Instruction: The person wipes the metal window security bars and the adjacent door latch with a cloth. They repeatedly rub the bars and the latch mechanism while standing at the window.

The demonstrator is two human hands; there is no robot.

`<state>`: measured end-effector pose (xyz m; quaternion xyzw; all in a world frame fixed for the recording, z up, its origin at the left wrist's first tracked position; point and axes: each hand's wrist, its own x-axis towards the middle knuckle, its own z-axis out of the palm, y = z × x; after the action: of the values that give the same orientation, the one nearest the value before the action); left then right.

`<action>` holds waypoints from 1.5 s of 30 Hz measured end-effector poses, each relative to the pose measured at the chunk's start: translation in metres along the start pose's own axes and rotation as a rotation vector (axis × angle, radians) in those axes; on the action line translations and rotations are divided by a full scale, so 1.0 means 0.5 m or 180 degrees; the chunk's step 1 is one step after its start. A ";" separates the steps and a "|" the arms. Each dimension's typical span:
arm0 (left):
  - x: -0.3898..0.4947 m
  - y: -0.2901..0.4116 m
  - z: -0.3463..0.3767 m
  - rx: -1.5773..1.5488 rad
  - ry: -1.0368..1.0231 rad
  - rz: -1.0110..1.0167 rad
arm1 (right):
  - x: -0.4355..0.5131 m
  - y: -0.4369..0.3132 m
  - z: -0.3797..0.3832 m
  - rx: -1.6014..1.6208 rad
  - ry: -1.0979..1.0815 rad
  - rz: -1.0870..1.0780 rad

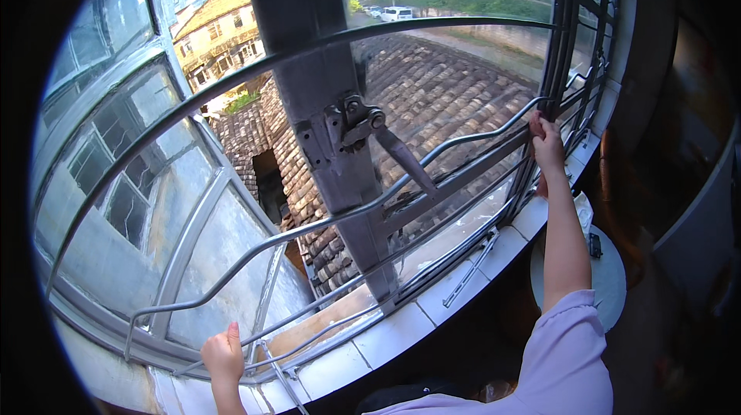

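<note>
Low at the left, my left hand [223,355] is closed around a thin lower bar [301,312] of the metal window grille, thumb pointing up. My right arm stretches far out to the right. There my right hand [548,146] presses a reddish, cloth-like piece [542,188] against the dark upright bars [557,68] at the window's edge; the fingers partly hide it. Between the hands runs a wavy grille bar [399,183]. Behind it a dark metal window frame post [315,68] carries a latch handle [405,160], angled down.
A white tiled sill [399,331] curves below the grille, with metal window stays [472,270] on it. An outward-swung glass sash [214,241] stands left. A round stool top [611,264] holds a small black object [594,245]. Outside lies a tiled roof [440,79].
</note>
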<state>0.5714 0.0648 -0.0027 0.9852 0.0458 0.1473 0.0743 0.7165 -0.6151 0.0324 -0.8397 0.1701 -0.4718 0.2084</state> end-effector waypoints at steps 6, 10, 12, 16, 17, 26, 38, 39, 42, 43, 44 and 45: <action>0.000 0.008 0.003 -0.0045 0.0089 -0.0153 | -0.106 -0.124 -0.001 0.0005 -0.0089 -0.0418; 0.003 0.013 0.003 -0.0071 0.0049 -0.0226 | -0.221 -0.244 -0.010 0.0251 -0.0023 -0.1112; 0.005 0.014 0.002 -0.0054 0.0060 -0.0234 | -0.274 -0.312 -0.012 0.0425 -0.0054 -0.1274; 0.003 0.014 0.006 -0.0039 0.0144 -0.0218 | -0.367 -0.437 -0.013 0.0832 -0.0289 -0.1546; 0.002 0.013 0.008 -0.0059 0.0172 -0.0231 | -0.389 -0.460 -0.012 0.0946 -0.0372 -0.1687; -0.006 0.012 0.014 -0.0017 0.0649 -0.0102 | -0.391 -0.483 -0.127 0.1798 -0.0152 -0.1956; -0.013 0.014 0.015 -0.0209 0.0940 0.0049 | -0.343 -0.451 -0.083 0.0554 0.0088 -0.1864; -0.014 0.015 0.015 -0.0266 0.0956 0.0064 | -0.356 -0.435 -0.084 0.0532 0.0084 -0.1774; -0.014 0.018 0.015 -0.0214 0.0976 -0.0017 | -0.346 -0.413 -0.116 0.0848 -0.0496 -0.1416; -0.013 0.018 0.015 -0.0171 0.0923 -0.0054 | -0.324 -0.421 -0.129 0.0561 -0.0041 -0.1701; -0.013 0.018 0.014 -0.0155 0.0928 -0.0042 | -0.299 -0.436 -0.144 0.0624 0.0212 -0.1789; -0.013 0.018 0.014 -0.0161 0.0956 -0.0017 | -0.269 -0.454 -0.164 0.0787 0.0465 -0.1862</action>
<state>0.5680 0.0543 -0.0099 0.9498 0.0554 0.2939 0.0918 0.5990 -0.3715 0.0898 -0.7852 -0.1224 -0.5877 0.1517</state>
